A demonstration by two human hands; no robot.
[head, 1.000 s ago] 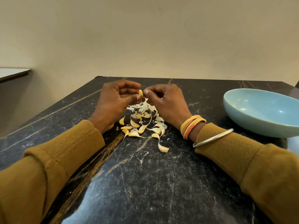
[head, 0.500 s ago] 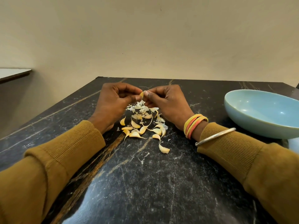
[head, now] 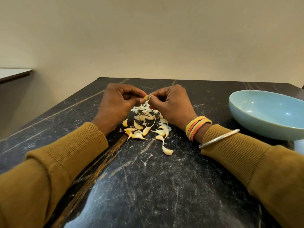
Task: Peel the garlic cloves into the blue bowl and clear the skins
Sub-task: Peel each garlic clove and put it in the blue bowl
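Lighting was soft, warm and kinda dim, with a pale bluish glare off the near part of the table (head: pixel 131 203), tiny highlights inside the blue bowl (head: pixel 266 111), a sharp middle, and wide-angle stretch warping the sleeves (head: pixel 41 178) at the edges.

Tally on the desk (head: pixel 148 186)
One blue bowl (head: pixel 263 127); about a dozen loose garlic cloves (head: pixel 137 125); one held clove (head: pixel 145 97); one silver bangle (head: pixel 218 139).
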